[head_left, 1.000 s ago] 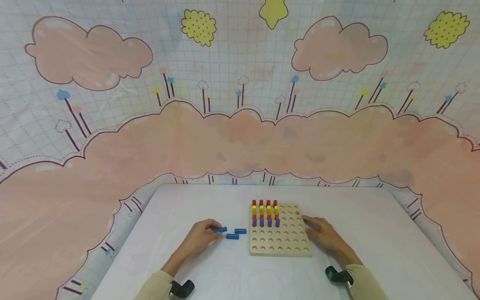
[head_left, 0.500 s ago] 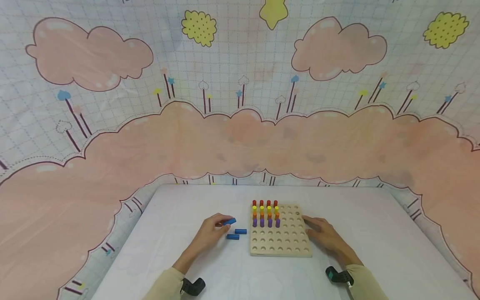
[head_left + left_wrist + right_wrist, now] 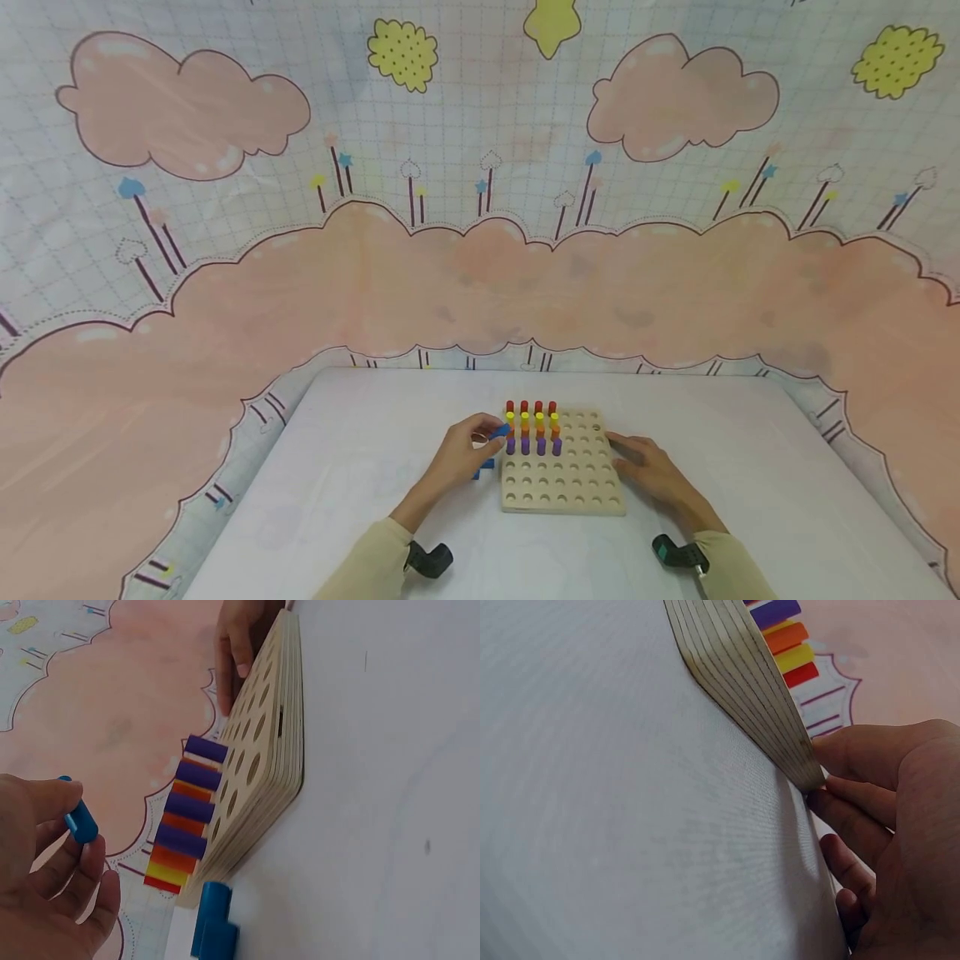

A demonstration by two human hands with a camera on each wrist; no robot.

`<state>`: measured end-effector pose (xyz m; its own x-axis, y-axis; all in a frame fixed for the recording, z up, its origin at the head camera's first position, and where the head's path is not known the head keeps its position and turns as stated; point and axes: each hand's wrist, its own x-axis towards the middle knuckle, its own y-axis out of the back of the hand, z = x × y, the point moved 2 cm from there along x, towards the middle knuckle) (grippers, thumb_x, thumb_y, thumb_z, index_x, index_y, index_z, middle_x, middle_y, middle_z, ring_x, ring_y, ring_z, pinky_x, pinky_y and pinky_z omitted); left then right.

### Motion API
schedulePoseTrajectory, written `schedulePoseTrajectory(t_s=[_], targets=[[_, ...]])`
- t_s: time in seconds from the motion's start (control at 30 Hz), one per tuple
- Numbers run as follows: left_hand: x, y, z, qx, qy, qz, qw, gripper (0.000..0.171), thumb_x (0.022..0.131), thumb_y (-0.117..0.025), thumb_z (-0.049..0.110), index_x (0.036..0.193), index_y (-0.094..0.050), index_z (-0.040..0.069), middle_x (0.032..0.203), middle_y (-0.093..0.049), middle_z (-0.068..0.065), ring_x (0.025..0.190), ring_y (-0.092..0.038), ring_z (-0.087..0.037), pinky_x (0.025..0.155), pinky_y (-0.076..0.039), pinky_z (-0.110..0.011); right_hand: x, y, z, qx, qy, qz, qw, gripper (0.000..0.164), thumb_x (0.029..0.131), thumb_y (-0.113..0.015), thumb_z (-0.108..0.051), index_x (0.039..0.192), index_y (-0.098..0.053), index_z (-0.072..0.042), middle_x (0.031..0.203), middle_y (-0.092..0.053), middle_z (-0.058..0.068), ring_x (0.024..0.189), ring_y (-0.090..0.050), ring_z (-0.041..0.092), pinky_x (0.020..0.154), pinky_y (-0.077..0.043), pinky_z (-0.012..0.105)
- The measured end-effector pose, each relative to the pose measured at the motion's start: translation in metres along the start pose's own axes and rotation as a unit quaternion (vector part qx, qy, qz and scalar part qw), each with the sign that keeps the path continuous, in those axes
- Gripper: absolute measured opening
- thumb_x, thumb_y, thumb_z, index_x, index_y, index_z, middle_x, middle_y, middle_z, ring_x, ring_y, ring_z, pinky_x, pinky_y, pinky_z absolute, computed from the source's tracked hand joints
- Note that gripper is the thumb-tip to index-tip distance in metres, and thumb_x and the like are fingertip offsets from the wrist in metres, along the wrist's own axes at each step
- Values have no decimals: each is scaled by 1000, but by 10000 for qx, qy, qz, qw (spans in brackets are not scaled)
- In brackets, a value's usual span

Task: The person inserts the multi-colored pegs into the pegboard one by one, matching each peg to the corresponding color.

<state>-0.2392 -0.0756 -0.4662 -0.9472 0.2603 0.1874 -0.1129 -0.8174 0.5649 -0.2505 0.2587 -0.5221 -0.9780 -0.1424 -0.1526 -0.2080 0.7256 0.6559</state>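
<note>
My left hand [image 3: 461, 457] pinches a blue peg [image 3: 81, 819] between thumb and fingertips, held tilted at the left edge of the wooden pegboard [image 3: 562, 500]. In the head view the peg overlaps the left end of the peg rows. Upright pegs fill part of the board's far left: red pegs [image 3: 538, 407] at the back, then yellow, orange and purple pegs [image 3: 542, 447]. My right hand [image 3: 654, 472] rests its thumb and fingertips against the board's right edge. In the right wrist view, fingertips [image 3: 826, 746] touch the board's corner.
Two more blue pegs [image 3: 216, 901] lie on the white table [image 3: 360, 417] beside the board, partly covered by my left hand in the head view. Bare holes take up the board's near and right parts. A printed cloth [image 3: 480, 283] hangs behind the table.
My left hand has lifted the blue peg and carried it right and away from me to the pegboard's left edge. The right hand and the board have stayed in place.
</note>
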Motion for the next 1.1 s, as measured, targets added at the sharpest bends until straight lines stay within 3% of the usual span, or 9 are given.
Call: schedulePoseTrajectory(t_s=[0.4,0.83,1.1], targets=[[8,-28,15,-387,-213,98,9990,21,94,-66,20,112,-65,11,107,-68,-1,100,-61,-16,90,-50,-31,-2,2,-3,11,98,65,9999,53,95,-60,-27,146,-48,-20,153,-33,23,142,-25,50,112,-18,72],[6,-58,20,-1076,-14,177,9940,25,94,-66,18,117,-64,10,106,-67,-4,95,-62,-10,83,-53,-19,-3,0,-1,74,-15,0,10000,52,96,-61,-32,146,-48,-22,155,-31,23,143,-22,51,112,-16,72],[7,-72,21,-1091,256,21,9937,21,92,-68,18,112,-67,11,103,-69,1,91,-63,-5,81,-53,-16,-2,0,-1,77,-33,-15,10000,53,96,-60,-32,146,-47,-22,155,-31,22,143,-22,50,112,-16,72]])
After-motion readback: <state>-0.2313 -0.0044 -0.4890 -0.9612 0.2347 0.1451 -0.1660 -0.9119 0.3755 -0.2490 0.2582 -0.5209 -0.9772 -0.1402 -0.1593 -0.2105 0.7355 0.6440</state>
